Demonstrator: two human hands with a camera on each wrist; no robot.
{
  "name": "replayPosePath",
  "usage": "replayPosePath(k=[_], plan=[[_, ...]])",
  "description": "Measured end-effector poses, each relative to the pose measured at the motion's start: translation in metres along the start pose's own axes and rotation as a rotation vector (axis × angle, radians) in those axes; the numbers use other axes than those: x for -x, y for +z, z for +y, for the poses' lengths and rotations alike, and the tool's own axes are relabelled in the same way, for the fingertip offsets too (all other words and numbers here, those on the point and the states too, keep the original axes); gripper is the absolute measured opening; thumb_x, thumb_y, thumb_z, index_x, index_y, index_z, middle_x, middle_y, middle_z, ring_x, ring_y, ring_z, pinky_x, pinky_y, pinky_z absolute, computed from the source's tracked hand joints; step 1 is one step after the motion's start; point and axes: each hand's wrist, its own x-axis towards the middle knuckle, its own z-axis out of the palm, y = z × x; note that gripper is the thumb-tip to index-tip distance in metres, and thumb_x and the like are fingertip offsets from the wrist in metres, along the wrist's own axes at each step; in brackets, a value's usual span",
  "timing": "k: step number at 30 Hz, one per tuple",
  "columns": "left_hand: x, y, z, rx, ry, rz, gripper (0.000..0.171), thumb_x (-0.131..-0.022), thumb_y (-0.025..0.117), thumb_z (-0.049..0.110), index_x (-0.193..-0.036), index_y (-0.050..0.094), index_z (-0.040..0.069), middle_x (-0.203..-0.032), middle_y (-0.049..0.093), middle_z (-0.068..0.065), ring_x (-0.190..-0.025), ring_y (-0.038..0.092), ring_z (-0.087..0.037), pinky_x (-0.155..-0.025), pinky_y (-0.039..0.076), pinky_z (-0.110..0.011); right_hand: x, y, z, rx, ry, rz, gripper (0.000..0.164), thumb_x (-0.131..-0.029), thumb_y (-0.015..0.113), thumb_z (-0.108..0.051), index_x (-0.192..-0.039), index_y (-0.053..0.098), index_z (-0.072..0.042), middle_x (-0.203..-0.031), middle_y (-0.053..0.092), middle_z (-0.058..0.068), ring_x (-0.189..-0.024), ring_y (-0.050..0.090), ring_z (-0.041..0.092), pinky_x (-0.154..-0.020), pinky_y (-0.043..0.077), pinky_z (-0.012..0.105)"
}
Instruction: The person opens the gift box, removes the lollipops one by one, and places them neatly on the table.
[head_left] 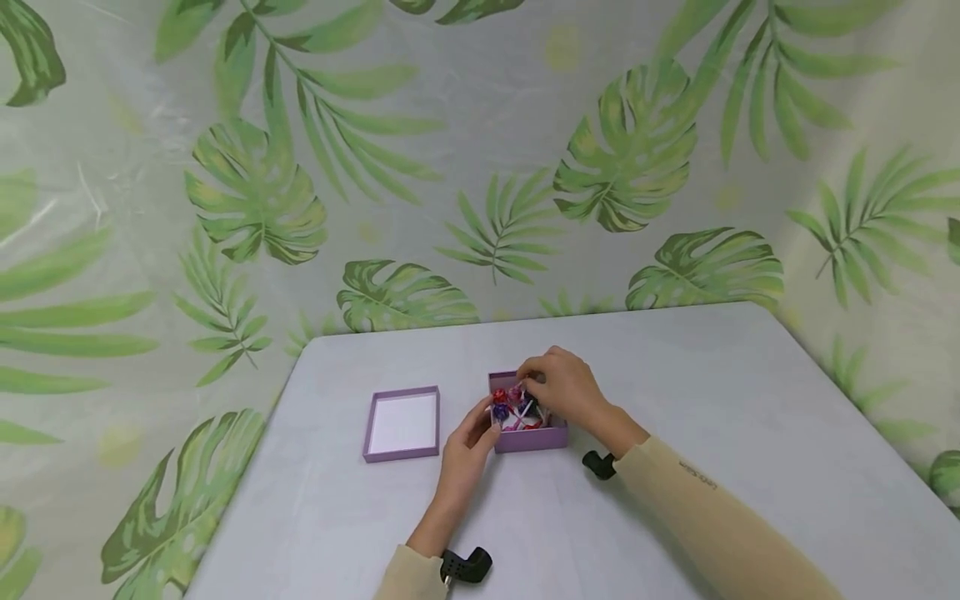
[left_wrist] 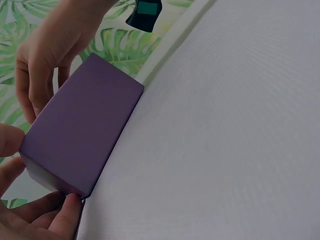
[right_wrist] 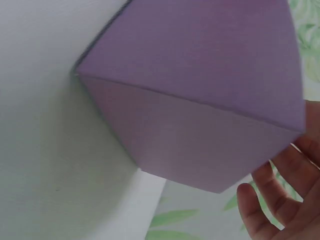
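Observation:
An open purple box sits on the table with several wrapped lollipops inside, among them a red one and a dark blue one. My left hand grips the box's left wall, thumb near the front corner; the left wrist view shows its fingertips at the box's lower edge. Over the far right part of the box, my right hand reaches down and pinches a lollipop by its white stick. Its other fingers are loosely bent beyond the rim, while the pinching fingertips are hidden in the right wrist view.
To the left of the box lies a shallow purple lid, its white inside facing up. A white cloth covers the table, whose far edge meets a leaf-patterned curtain. Dark wrist cameras are strapped to both wrists.

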Motion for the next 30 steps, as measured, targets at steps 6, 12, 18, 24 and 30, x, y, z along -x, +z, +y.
replayPosePath(k=[6, 12, 18, 24, 30], plan=[[0.0, 0.0, 0.002, -0.01, 0.004, -0.011, 0.049, -0.102, 0.059, 0.01, -0.151, 0.048, 0.011, -0.149, 0.047, -0.022, -0.137, 0.046, -0.038, -0.109, 0.042, -0.037, 0.002, -0.011, -0.005, -0.061, 0.011, 0.07, 0.01, -0.089, 0.076, -0.016, -0.095, 0.081, -0.022, -0.08, 0.068, -0.009, -0.071, 0.054, 0.011, -0.06, 0.048, 0.031], [0.001, -0.001, 0.004, -0.015, 0.01, -0.008, 0.05, -0.102, 0.059, 0.01, -0.151, 0.047, 0.008, -0.147, 0.049, -0.025, -0.136, 0.046, -0.039, -0.11, 0.042, -0.04, 0.003, -0.018, -0.007, -0.13, 0.009, 0.093, 0.009, -0.09, 0.074, -0.016, -0.095, 0.08, -0.02, -0.079, 0.07, -0.01, -0.068, 0.057, 0.008, -0.057, 0.049, 0.028], [-0.002, 0.0, 0.004, -0.02, 0.015, -0.004, 0.048, -0.102, 0.059, 0.009, -0.149, 0.05, 0.012, -0.145, 0.051, -0.025, -0.135, 0.049, -0.038, -0.109, 0.043, -0.04, 0.006, -0.028, -0.009, -0.167, -0.011, 0.153, 0.01, -0.089, 0.074, -0.012, -0.095, 0.081, -0.017, -0.081, 0.072, -0.009, -0.068, 0.06, 0.008, -0.054, 0.049, 0.029], [-0.01, 0.001, -0.02, -0.015, 0.01, 0.021, 0.049, -0.101, 0.061, 0.011, -0.149, 0.05, 0.012, -0.145, 0.051, -0.023, -0.135, 0.049, -0.037, -0.11, 0.042, -0.04, 0.01, -0.037, -0.007, -0.206, -0.004, 0.201, 0.009, -0.09, 0.075, -0.013, -0.093, 0.08, -0.021, -0.083, 0.073, -0.01, -0.07, 0.063, 0.008, -0.057, 0.052, 0.028], [-0.011, 0.0, -0.036, -0.06, 0.011, 0.037, 0.05, -0.103, 0.061, 0.02, -0.151, 0.048, 0.017, -0.148, 0.051, -0.015, -0.136, 0.049, -0.03, -0.109, 0.042, -0.037, 0.017, -0.045, -0.006, -0.262, 0.032, 0.228, 0.01, -0.09, 0.076, -0.015, -0.093, 0.079, -0.024, -0.083, 0.072, -0.014, -0.071, 0.063, 0.007, -0.063, 0.056, 0.03]])
